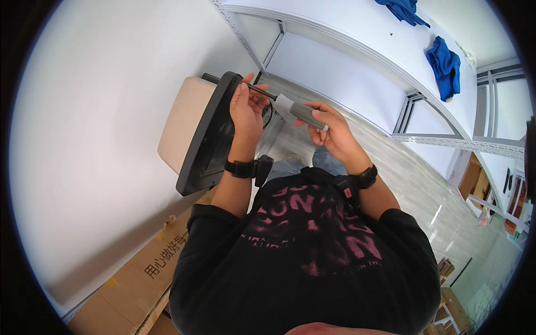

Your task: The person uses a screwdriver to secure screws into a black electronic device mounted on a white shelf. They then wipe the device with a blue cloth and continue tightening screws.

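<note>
My right hand (329, 127) is closed round the grey handle of a screwdriver (302, 113), whose dark shaft points up and left. The shaft's tip meets the upper corner of a black, rimmed panel (209, 134) with a beige padded piece (186, 120) on its far side. My left hand (247, 110) is at that corner, thumb and fingers pinched about the tip of the shaft. Whatever lies between those fingertips is too small and covered to make out. The panel stands tilted to my left, near the white wall.
A large cardboard box (131, 285) lies at the lower left along the wall. Ahead, a white metal-framed bench (357, 42) carries blue cloths (445, 67). Shelves with assorted items (511, 195) stand at the far right, above a pale wood-look floor (407, 167).
</note>
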The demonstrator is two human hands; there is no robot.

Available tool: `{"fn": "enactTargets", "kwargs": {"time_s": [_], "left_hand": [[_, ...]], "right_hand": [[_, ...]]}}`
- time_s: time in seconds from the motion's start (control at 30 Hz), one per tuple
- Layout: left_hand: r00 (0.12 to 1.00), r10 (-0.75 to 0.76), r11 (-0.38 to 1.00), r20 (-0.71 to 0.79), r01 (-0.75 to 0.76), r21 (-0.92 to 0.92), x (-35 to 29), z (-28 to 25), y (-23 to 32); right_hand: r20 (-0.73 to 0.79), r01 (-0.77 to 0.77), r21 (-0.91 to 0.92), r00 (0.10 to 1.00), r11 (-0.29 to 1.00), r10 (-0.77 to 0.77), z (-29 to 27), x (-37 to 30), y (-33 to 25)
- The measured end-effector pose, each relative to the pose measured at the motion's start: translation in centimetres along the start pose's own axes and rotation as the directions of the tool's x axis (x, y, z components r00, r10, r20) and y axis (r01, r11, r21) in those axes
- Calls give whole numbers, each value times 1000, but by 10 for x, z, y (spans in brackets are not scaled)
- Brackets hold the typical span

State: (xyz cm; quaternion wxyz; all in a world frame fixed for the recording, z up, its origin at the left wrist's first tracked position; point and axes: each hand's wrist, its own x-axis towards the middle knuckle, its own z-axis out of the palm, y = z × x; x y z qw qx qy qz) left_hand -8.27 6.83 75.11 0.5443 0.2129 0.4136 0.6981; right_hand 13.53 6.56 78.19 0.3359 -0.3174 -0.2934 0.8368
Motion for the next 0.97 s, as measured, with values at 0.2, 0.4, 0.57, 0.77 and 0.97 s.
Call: {"fn": "enactTargets", "kwargs": {"time_s": [0.2, 0.4, 0.57, 0.77, 0.97], "left_hand": [[999, 31, 999, -20, -32, -29, 7, -12, -5], [999, 18, 1000, -40, -17, 15, 7, -3, -3], [997, 43, 999, -59, -42, 15, 6, -2, -2], [997, 38, 999, -65, -38, -3, 8, -4, -1], [998, 42, 999, -51, -41, 12, 7, -5, -1]], "right_hand": [[18, 0, 33, 1000, 999, 0, 5, 9, 9], [9, -8, 62, 1000, 998, 7, 0, 12, 9], [31, -25, 87, 999, 996, 23, -2, 14, 10], [22, -60, 123, 998, 991, 58, -2, 17, 11], [47, -79, 126, 996, 989, 73, -5, 19, 10]]}}
